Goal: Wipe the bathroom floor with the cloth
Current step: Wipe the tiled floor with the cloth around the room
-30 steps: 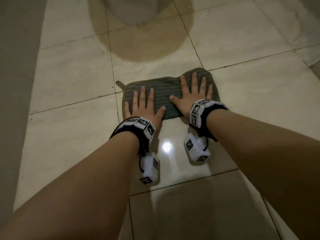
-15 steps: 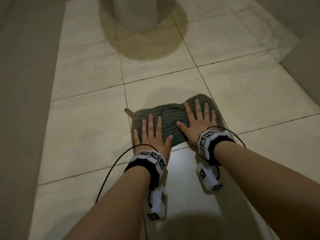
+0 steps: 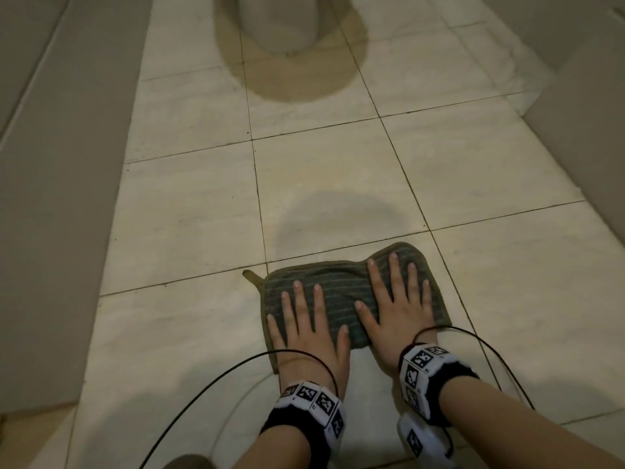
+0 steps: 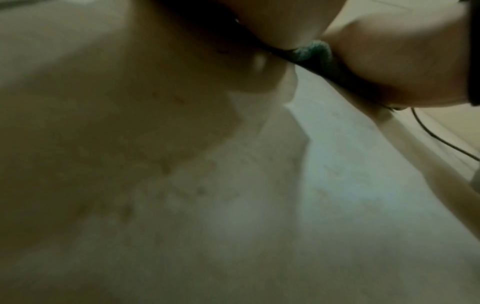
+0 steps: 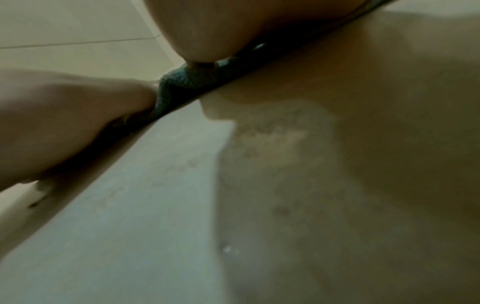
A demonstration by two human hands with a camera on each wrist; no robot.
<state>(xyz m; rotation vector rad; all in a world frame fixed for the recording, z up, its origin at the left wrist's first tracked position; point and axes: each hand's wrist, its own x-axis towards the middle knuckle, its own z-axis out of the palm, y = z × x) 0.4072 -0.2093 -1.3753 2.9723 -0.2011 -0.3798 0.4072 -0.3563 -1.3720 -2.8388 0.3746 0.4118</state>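
Observation:
A dark green striped cloth (image 3: 338, 292) lies flat on the pale tiled bathroom floor (image 3: 189, 231), a small loop sticking out at its far left corner. My left hand (image 3: 304, 319) presses on its left half with straight, spread fingers. On the right half my right hand (image 3: 399, 299) lies flat in the same way. In the left wrist view a strip of the cloth (image 4: 317, 55) shows under the heels of the two hands. The right wrist view shows the cloth's edge (image 5: 179, 86) squeezed between the palms and the floor.
A white toilet base (image 3: 277, 22) stands at the far end with a dark damp patch around it. Walls run along the left (image 3: 50, 198) and right (image 3: 581, 130). Black cables (image 3: 203, 394) trail from both wrists across the floor.
Both hands have drawn the cloth back toward me across the tiles, away from the toilet base. More floor shows beyond the cloth, and the hands stay flat on it.

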